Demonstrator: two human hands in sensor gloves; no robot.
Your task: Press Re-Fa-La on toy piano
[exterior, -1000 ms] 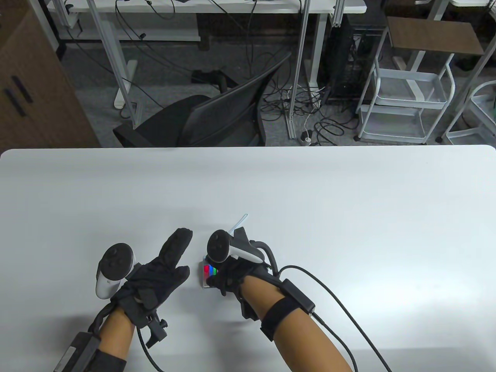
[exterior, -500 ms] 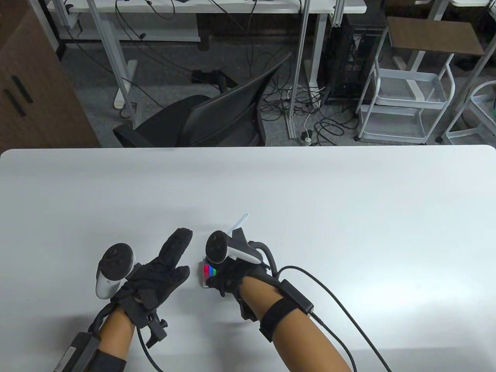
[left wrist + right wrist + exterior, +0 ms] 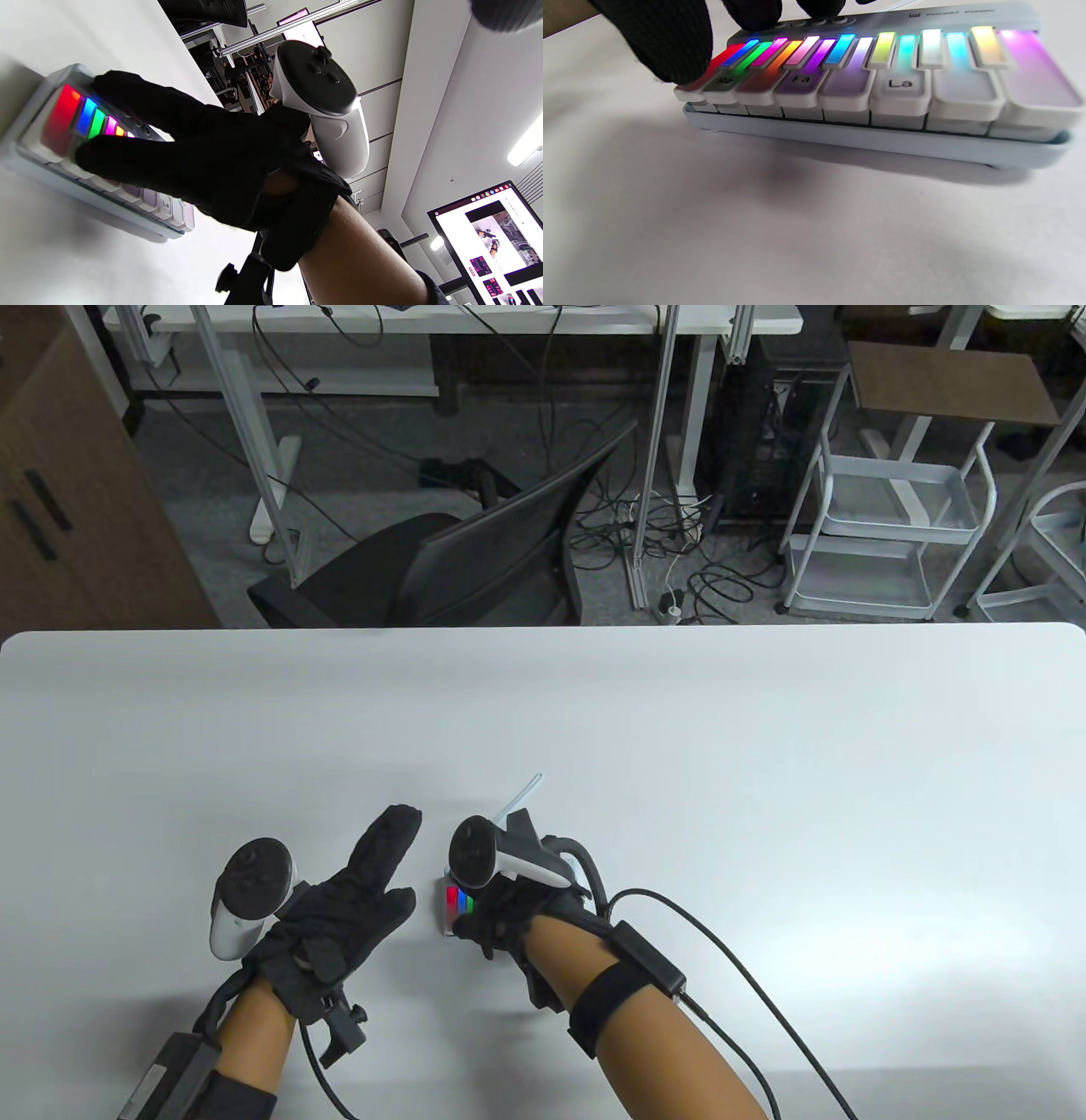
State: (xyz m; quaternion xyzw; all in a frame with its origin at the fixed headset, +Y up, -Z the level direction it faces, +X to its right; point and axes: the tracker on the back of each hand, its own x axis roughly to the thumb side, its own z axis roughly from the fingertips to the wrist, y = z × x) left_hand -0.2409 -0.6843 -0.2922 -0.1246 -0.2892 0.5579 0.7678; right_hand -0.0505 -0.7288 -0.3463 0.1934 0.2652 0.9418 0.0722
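Note:
The toy piano (image 3: 450, 903) is a small pale-blue keyboard with rainbow-lit keys, lying on the white table (image 3: 679, 746) under my right hand (image 3: 492, 912). In the right wrist view the keys marked Re (image 3: 725, 80), Fa (image 3: 799, 79) and La (image 3: 899, 83) are visible. One gloved fingertip (image 3: 666, 46) rests on the leftmost red key, right beside Re. Other fingers (image 3: 755, 12) hover over the piano's back edge. The left wrist view shows the same spread fingers (image 3: 127, 156) across the piano (image 3: 42, 140). My left hand (image 3: 373, 874) lies open and flat on the table, left of the piano, holding nothing.
A thin light cable (image 3: 522, 796) runs from the piano's far side. The right glove's black cable (image 3: 738, 976) trails to the bottom edge. An office chair (image 3: 475, 560) stands beyond the table's far edge.
My right hand has edged slightly to the left over the piano. The left hand has not moved.

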